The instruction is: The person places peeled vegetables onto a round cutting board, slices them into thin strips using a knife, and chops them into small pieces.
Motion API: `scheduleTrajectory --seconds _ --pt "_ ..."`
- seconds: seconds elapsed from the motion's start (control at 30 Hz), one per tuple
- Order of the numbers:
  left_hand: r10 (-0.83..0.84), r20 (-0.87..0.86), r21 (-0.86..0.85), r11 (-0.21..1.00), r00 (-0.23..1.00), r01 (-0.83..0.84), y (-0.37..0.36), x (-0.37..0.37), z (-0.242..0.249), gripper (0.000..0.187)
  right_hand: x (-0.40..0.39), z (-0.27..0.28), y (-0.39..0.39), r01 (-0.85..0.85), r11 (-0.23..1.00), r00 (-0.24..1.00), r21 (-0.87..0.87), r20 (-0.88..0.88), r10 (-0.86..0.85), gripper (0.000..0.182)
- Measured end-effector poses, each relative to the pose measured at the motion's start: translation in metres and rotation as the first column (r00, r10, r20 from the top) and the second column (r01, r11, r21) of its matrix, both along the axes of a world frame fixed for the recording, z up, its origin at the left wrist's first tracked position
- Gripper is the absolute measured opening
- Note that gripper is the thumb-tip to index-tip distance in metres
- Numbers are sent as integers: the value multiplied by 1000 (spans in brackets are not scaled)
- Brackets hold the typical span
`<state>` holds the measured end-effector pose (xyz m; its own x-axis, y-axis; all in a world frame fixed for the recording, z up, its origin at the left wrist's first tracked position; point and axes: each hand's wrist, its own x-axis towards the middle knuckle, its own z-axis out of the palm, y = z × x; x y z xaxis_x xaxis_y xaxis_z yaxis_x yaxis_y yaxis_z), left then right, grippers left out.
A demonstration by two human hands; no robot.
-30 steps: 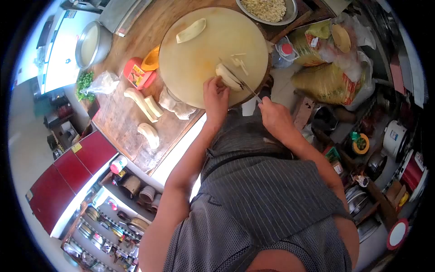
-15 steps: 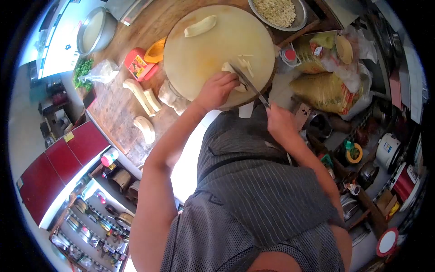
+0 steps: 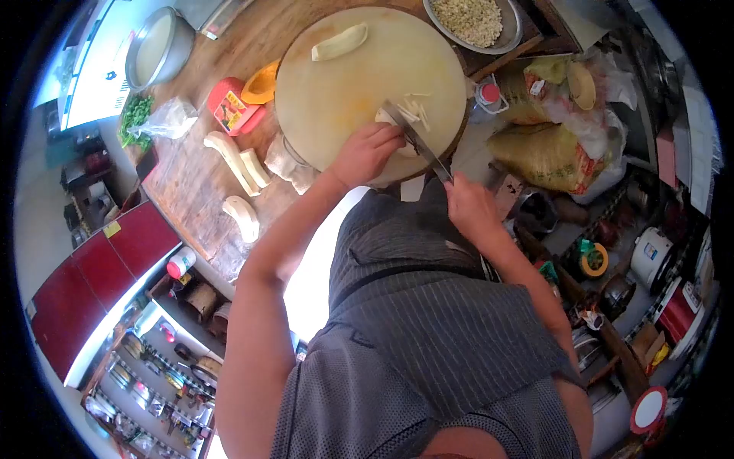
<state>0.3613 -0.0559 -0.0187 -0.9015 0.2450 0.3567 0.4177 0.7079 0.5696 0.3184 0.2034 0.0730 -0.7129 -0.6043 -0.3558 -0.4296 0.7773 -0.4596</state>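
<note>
A round pale cutting board [image 3: 344, 84] lies on the wooden counter. My left hand [image 3: 365, 151] presses down on a pale peeled vegetable piece [image 3: 388, 120] near the board's right edge. My right hand [image 3: 470, 205] grips a knife [image 3: 417, 140] whose blade lies across that piece. A few thin cut strips [image 3: 414, 112] lie just beyond the blade. Another pale piece [image 3: 339, 42] rests at the far side of the board.
Several more peeled pieces [image 3: 233, 161] lie on the wooden counter [image 3: 191, 191] left of the board. A red packet [image 3: 231, 107], an orange scoop [image 3: 262, 83], a bag of greens [image 3: 157, 118], a metal pot [image 3: 157, 50] and a metal dish of chopped bits [image 3: 474, 19] stand around. Bags [image 3: 547, 149] crowd the right.
My left hand has slid onto the vegetable piece, covering most of it. The knife blade has shifted onto the piece, and the view has tilted slightly.
</note>
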Motion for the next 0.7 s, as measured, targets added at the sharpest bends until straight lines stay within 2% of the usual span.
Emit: scheduleTrajectory --seconds 0.1,0.2,0.27,0.5,0.7 --pt "4 8 -13 1000 1000 -3 -1 2 -4 29 -1 -1 15 -20 998 1000 51 9 19 21" --pt "10 -3 0 1000 1000 -10 0 2 -5 28 -3 21 12 -41 999 998 -1 -38 41 21" --pt "16 -13 -4 1000 1000 -16 -1 1 -1 28 0 29 1 -23 999 999 39 37 22 19" --pt "8 -9 6 1000 1000 -8 -3 4 -3 30 -5 -2 -10 -26 999 999 -29 28 27 18" --pt "11 -6 -21 1000 1000 -11 -4 6 -6 30 -7 20 11 -59 995 998 85 40 56 19"
